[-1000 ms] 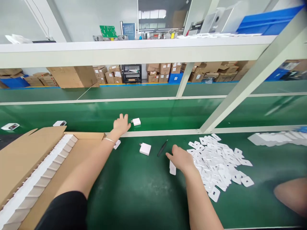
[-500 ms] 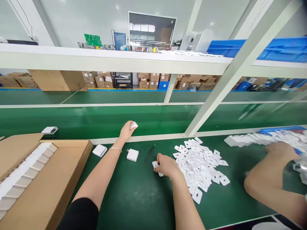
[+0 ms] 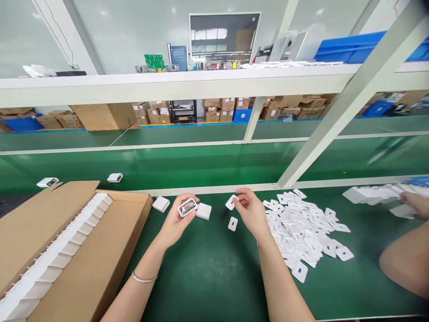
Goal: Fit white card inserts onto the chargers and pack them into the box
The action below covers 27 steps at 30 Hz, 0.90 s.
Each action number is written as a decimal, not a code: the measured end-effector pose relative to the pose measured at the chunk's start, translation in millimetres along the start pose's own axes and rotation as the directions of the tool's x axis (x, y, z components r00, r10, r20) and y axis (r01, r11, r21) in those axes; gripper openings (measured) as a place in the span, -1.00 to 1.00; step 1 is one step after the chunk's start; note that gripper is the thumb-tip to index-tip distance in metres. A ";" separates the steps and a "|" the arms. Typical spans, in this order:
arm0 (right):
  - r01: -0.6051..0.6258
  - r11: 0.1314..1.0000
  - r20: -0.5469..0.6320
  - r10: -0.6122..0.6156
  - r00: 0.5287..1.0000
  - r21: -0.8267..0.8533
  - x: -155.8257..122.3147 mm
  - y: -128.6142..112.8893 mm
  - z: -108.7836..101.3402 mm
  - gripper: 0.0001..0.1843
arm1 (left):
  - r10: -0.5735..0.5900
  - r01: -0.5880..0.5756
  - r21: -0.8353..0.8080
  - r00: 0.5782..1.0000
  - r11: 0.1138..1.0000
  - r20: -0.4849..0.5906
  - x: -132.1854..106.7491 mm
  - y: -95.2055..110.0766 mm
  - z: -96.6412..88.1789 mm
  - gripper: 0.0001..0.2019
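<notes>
Green benchtop (image 3: 214,277) below — left hand (image 3: 174,224) curls round a casing (image 3: 187,207), right hand (image 3: 252,213) apparently pinches a plate (image 3: 230,203).

I am seeing a smooth, plastic-looking finish with a soft sheen on the white housing (image 3: 187,207), while the thin white plates (image 3: 300,232) are looking smooth and mostly matt, like pale plastic. The green worktop (image 3: 214,286) is showing a dull surface with faint pale mottling, and the green strip (image 3: 187,167) behind it is shining more glossily, with streaky reflections. On my feed, matt brown cardboard is forming the open carton (image 3: 122,250), the bracelet (image 3: 144,279) is gleaming like metal, and the slanting post (image 3: 321,138) is looking smoothly painted.
</notes>
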State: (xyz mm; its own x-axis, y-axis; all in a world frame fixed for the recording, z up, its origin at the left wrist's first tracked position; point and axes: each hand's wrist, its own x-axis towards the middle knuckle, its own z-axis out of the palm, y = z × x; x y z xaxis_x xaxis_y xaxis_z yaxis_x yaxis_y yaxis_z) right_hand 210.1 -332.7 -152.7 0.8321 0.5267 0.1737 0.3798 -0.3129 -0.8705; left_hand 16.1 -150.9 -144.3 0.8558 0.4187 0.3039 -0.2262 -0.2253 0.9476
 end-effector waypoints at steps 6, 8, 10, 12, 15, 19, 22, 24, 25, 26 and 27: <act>-0.039 0.735 0.055 0.002 0.998 0.677 -16.1 -23.6 36.9 -0.55 | -0.012 0.011 0.087 1.000 0.996 0.014 -20.6 -6.7 4.5 -0.70; -0.089 0.678 0.125 -0.005 0.992 0.729 -23.4 -28.5 47.5 -0.58 | -0.014 0.010 0.126 1.000 0.992 0.027 -23.2 -10.6 4.5 -0.70; -0.128 0.649 0.200 -0.039 0.979 0.750 -30.0 -31.4 56.2 -0.61 | -0.010 0.001 0.175 0.999 0.985 0.048 -24.0 -13.5 4.5 -0.67; -0.147 0.649 0.253 -0.072 0.965 0.747 -35.4 -32.5 63.6 -0.63 | -0.003 -0.015 0.230 0.997 0.973 0.077 -23.8 -15.3 4.5 -0.62; -0.147 0.681 0.295 -0.105 0.950 0.717 -42.2 -31.2 73.7 -0.66 | 0.020 -0.051 0.292 0.994 0.955 0.107 -23.0 -17.1 4.0 -0.58; -0.104 0.746 0.319 -0.151 0.936 0.658 -49.9 -27.5 84.6 -0.72 | 0.039 -0.073 0.272 0.991 0.959 0.129 -22.0 -20.0 3.1 -0.66; -0.057 0.770 0.279 -0.161 0.947 0.636 -53.6 -26.9 89.4 -0.74 | 0.010 -0.039 0.239 0.993 0.970 0.121 -22.4 -22.2 4.0 -0.69; -0.060 0.759 0.271 -0.157 0.950 0.648 -54.8 -26.9 91.4 -0.71 | 0.004 -0.027 0.201 0.993 0.979 0.117 -23.3 -23.2 5.4 -0.67; -0.071 0.753 0.281 -0.155 0.947 0.655 -55.1 -26.5 92.2 -0.70 | 0.007 -0.028 0.176 0.993 0.984 0.118 -23.9 -23.5 6.2 -0.66; -0.086 0.750 0.297 -0.152 0.943 0.656 -55.3 -25.7 93.0 -0.70 | 0.011 -0.029 0.152 0.993 0.988 0.119 -24.4 -23.9 6.9 -0.65; -0.104 0.753 0.320 -0.148 0.936 0.650 -55.4 -24.5 93.7 -0.70 | 0.016 -0.032 0.133 0.993 0.991 0.121 -25.0 -24.3 7.4 -0.65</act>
State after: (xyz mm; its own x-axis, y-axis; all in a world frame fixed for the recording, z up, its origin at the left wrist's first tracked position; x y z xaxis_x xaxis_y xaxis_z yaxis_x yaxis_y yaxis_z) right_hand 116.9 -280.2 -184.1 0.5932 0.7922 0.1435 -0.0635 0.2237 -0.9726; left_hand 3.7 -162.4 -175.6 0.9022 0.3056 0.3045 -0.1896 -0.3532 0.9162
